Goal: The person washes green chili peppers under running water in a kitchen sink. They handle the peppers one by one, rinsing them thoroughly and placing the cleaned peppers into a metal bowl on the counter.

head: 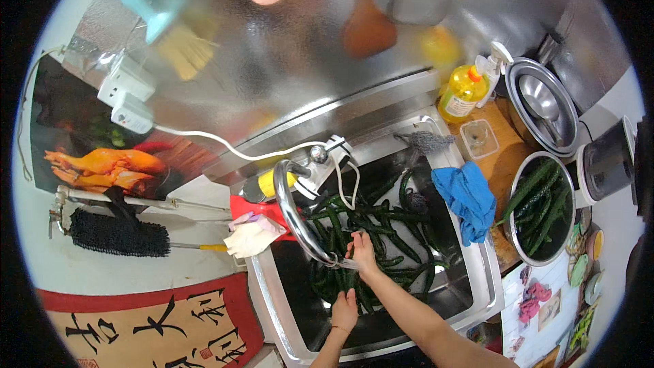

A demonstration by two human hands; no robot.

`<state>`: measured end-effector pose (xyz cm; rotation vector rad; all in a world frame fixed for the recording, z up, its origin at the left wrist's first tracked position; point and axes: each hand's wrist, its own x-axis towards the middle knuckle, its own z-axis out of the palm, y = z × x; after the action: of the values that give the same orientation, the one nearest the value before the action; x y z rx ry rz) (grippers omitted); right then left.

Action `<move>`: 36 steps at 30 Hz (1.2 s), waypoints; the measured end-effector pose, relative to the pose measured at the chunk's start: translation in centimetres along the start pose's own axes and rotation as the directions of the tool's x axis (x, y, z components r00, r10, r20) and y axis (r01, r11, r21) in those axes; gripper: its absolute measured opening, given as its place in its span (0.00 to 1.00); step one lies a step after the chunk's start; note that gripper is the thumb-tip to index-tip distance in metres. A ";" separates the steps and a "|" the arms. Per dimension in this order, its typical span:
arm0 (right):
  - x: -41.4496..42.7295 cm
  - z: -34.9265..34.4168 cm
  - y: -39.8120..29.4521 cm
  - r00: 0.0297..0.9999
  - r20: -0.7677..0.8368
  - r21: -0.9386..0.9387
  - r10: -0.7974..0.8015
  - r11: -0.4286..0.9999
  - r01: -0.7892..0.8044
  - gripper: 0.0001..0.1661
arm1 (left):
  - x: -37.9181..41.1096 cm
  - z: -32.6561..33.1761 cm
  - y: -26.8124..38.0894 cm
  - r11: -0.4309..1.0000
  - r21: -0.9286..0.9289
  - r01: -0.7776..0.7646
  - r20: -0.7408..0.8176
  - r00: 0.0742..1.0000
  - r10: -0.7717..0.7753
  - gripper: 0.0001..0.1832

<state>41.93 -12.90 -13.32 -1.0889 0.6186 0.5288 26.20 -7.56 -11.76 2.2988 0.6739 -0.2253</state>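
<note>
Many long dark green cucumbers [403, 245] lie in a stainless steel sink [480, 286]. A curved chrome faucet [288, 209] arches over them from the back of the basin. Close beside its spout is my right hand [364, 255], fingers curled near the outlet; whether it grips anything cannot be made out. Lower and to the left, my left hand [345, 312] is down among the cucumbers, its fingertips partly hidden, so its hold on one is unclear. At the right, more cucumbers fill a steel bowl [511, 199].
A blue cloth [465, 199] drapes over the sink's right rim, near a grey scouring pad [426, 142]. Yellow dish soap [462, 94], a clear plastic container [479, 139] and steel basins [572, 128] stand on the right. A white power strip [324, 166] with a cord sits behind the faucet.
</note>
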 end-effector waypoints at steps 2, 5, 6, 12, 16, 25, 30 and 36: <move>0.2 -0.7 -0.5 1.000 -0.012 0.105 0.025 0.994 -0.023 0.17 | 0.1 -1.1 1.2 0.972 -0.128 0.199 0.191 0.966 -0.173 0.25; 2.7 -4.2 -0.4 0.950 0.140 0.394 0.280 0.864 -0.313 0.18 | 0.0 -2.8 3.0 0.500 -0.501 0.706 0.690 0.675 -0.262 0.25; 2.8 -4.9 -0.2 0.912 0.222 0.446 0.344 0.796 -0.409 0.18 | 0.0 -3.4 3.4 0.307 -0.514 0.801 0.804 0.574 -0.154 0.24; 2.1 -4.9 -0.9 0.827 0.211 0.430 0.522 0.710 -0.558 0.15 | 1.1 -2.5 2.2 -0.030 -0.411 0.911 0.898 0.399 -0.183 0.24; 5.3 -7.4 2.2 0.860 0.119 0.338 0.497 0.794 -0.506 0.18 | 0.8 -0.5 3.1 0.716 -0.223 0.662 0.693 0.624 -0.361 0.29; 9.8 -17.8 7.4 0.941 -0.184 -0.982 -0.285 0.020 -0.186 0.28 | 2.6 0.7 -2.4 0.870 0.117 0.478 0.488 0.735 -0.470 0.57; 6.4 -16.1 2.4 0.995 -0.053 -0.955 0.087 0.285 -0.076 0.33 | 2.8 -1.6 2.1 0.624 -0.296 0.724 0.555 0.662 -0.504 0.53; -0.9 -9.5 4.2 0.995 0.053 -0.780 0.086 0.625 -0.013 0.47 | 3.0 1.3 1.6 0.213 -0.607 0.766 0.718 0.643 -0.265 0.50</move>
<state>36.64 -20.16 -18.52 -1.8742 0.3227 0.9398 29.62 -8.19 -12.76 0.7853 1.0071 -0.5808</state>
